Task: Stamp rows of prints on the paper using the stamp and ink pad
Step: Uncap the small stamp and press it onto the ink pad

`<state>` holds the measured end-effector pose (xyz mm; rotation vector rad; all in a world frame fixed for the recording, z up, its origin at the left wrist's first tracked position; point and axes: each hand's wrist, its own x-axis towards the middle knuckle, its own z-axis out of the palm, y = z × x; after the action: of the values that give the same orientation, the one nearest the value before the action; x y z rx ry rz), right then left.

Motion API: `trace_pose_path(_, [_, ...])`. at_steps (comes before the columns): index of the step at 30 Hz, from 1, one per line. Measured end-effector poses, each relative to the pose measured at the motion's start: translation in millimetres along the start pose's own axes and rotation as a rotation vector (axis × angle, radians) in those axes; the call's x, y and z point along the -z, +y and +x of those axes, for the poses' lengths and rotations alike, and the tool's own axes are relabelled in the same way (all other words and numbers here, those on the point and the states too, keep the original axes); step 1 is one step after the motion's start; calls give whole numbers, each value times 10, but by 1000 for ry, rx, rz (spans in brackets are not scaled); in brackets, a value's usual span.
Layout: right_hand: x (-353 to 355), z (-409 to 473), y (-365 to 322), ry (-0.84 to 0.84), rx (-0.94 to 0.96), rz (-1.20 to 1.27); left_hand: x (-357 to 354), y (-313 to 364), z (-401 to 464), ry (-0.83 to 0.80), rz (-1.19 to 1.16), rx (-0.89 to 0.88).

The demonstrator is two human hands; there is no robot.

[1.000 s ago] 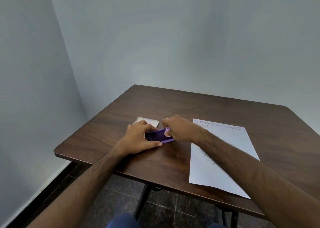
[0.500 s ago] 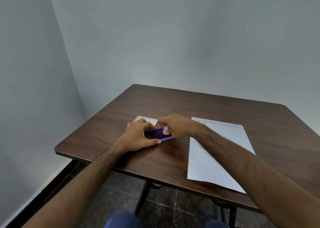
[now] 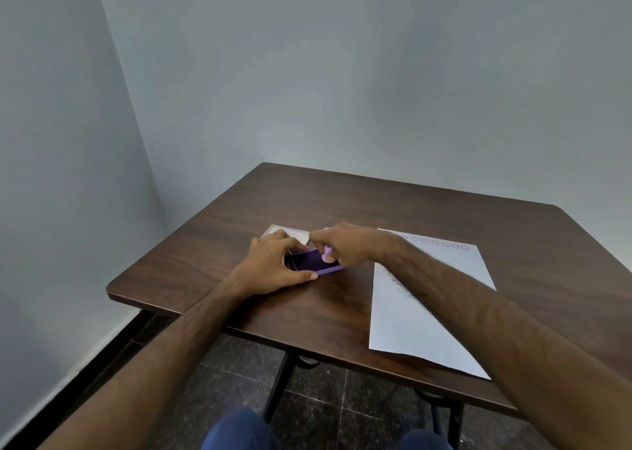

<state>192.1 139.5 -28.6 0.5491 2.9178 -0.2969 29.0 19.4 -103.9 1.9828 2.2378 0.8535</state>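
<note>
Paper (image 3: 427,295) lay just right of my right hand (image 3: 345,244), long axis running near to far, one row of ring prints along its far edge. That hand pinched the lilac stamp (image 3: 327,253) on the purple ink pad (image 3: 316,262) (my left hand (image 3: 277,265) clamped the pad).

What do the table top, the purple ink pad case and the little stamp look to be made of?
Table top: probably wood-grain laminate, given the dark brown streaky grain and soft sheen. Ink pad: looks like smooth purple plastic with thin moulded walls around a darker pad. Stamp: pale lilac, likely plastic, though mostly hidden in the right hand.
</note>
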Motion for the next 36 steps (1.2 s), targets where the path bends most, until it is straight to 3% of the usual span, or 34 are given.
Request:
trace_pose_path(6, [-76, 74, -96, 13, -95, -26, 0, -6, -6, 5, 5, -4])
trace_pose_path(13, [14, -15, -28, -38, -9, -19, -6, -11, -1, 5, 18, -9])
trace_pose_path(19, [-63, 1, -105, 35, -100, 23, 23, 20, -35, -9, 29, -12])
trace_pose_path(22, [-92, -88, 111, 198, -143, 310, 49, 59, -54, -10, 50, -14])
trace_pose_path(27, [-160, -487, 489, 614, -236, 1050, 77, 80, -82, -4, 177, -43])
trace_pose_path(32, [-392, -817, 846, 902, -447, 1102, 40, 95, -89, 86, 269, -80])
trace_pose_path(36, [-559, -962, 974, 877, -506, 1066, -9, 138, -58, 142, 375, -192])
